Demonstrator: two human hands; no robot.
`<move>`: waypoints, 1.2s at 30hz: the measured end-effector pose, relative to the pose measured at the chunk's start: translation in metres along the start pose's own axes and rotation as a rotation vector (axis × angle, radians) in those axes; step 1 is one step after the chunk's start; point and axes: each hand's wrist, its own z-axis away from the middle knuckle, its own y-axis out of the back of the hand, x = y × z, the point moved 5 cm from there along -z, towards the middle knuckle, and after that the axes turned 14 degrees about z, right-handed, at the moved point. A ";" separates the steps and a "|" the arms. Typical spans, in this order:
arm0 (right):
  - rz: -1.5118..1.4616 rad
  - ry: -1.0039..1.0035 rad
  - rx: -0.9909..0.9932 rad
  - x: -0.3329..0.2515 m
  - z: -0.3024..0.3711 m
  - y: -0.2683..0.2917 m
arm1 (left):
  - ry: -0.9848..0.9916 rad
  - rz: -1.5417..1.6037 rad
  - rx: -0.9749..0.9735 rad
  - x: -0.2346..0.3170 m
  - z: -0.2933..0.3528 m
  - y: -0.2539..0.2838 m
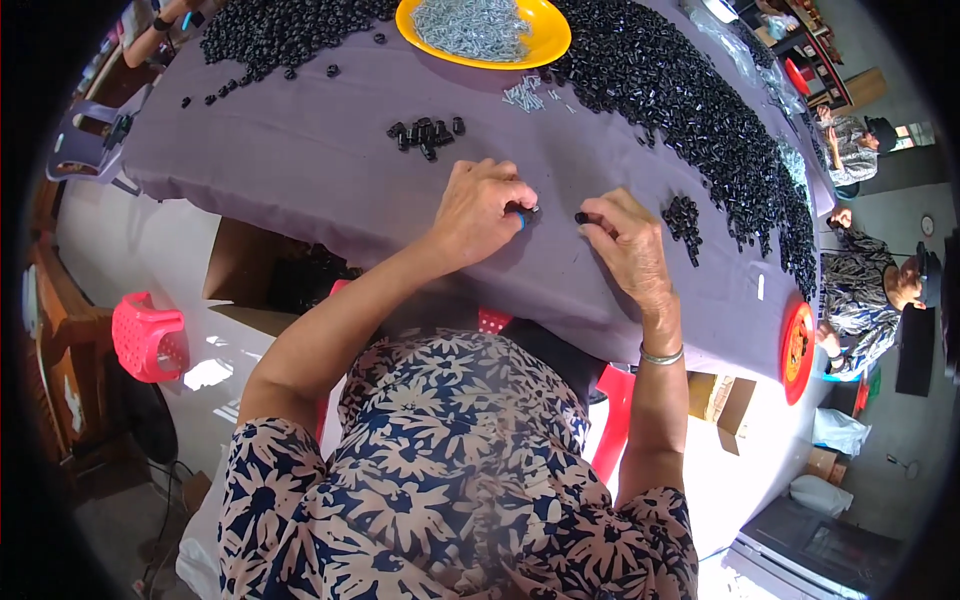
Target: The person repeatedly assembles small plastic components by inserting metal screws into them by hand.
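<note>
My left hand (482,208) is closed in a pinch above the purple-grey cloth. A small dark piece with a silvery end (534,209) pokes out between its fingertips, and a blue band shows by a finger. Facing it, my right hand (632,245) pinches a small black plastic part (582,218) between thumb and fingers. The two hands are apart. Just beyond my left hand lies a little group of black cylindrical caps (427,134). Right of my right hand is a small pile of black plastic parts (683,226).
A yellow plate (552,42) of silvery screws (468,28) stands at the far side, with loose screws (523,94) near it. Big black heaps (290,35) flank it. A red plate (797,350) sits at the right edge. Other people (870,290) sit to the right.
</note>
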 end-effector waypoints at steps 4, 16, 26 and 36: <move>0.065 0.099 -0.054 0.006 -0.011 -0.001 | -0.009 -0.027 0.010 0.002 -0.001 0.000; 0.099 0.059 -0.419 0.011 -0.038 -0.010 | 0.012 -0.007 -0.011 0.000 0.000 0.000; 0.103 0.099 -0.159 -0.010 -0.024 -0.008 | 0.005 0.008 -0.007 0.000 0.000 0.000; -0.452 -0.275 0.040 -0.003 -0.009 -0.045 | 0.004 -0.002 0.000 -0.001 0.001 0.000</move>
